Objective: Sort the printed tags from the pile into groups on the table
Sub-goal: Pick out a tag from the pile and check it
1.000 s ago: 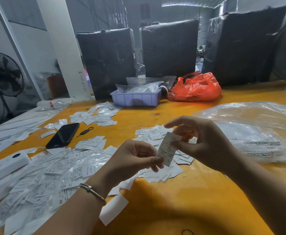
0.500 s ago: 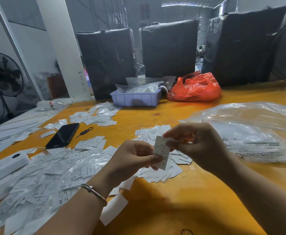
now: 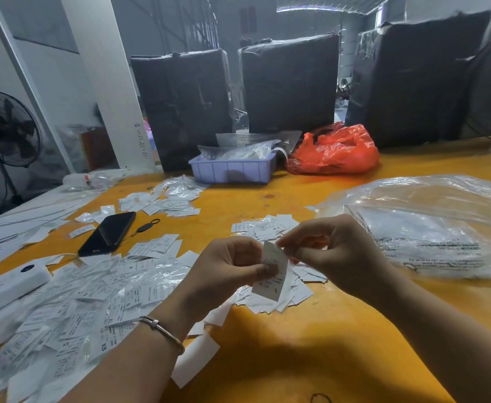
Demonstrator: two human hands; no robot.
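Observation:
A white printed tag [image 3: 273,271], marked L near its lower end, hangs upright between both hands above the yellow table [image 3: 311,344]. My left hand [image 3: 226,271] pinches its middle with thumb and fingers. My right hand [image 3: 334,254] pinches its top edge. A big loose pile of tags [image 3: 72,309] covers the table at the lower left. A sorted group of tags [image 3: 276,298] lies right under the hands. Another group [image 3: 264,226] sits just behind them, and a third group [image 3: 165,199] lies farther back left.
A black phone [image 3: 109,232] with a key fob lies left of centre. At the left edge sits a white device [image 3: 8,283]. At the back stand a lilac tray [image 3: 232,168] and a red bag [image 3: 334,151]. A large clear plastic bag [image 3: 430,225] fills the right side.
The tag has dropped lower and swung from a tilt to hang upright. My right hand shifted left and down to its top edge. My left hand stayed put.

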